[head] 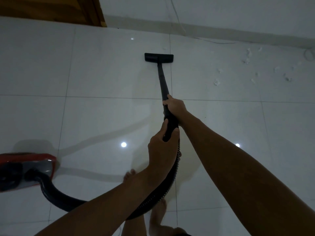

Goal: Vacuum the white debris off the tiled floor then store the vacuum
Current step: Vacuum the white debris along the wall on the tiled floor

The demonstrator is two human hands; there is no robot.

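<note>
Vacuum (pixel 25 169) cut off left — debris (pixel 247 60) faint.

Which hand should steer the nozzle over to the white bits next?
Right, probably. The right hand grips farther down the wand, and the white debris lies right of the nozzle. The left hand holds the upper end.

A brown wooden door (pixel 51 9) stands at the far left, and its bottom edge meets the floor. A white wall (pixel 221 11) runs along the far side to the right of the door. A thin white cord (pixel 177 16) hangs down the wall and then trails along the ground to the right. Small round spots of light (pixel 123 144) shine back from the shiny ground.
</note>
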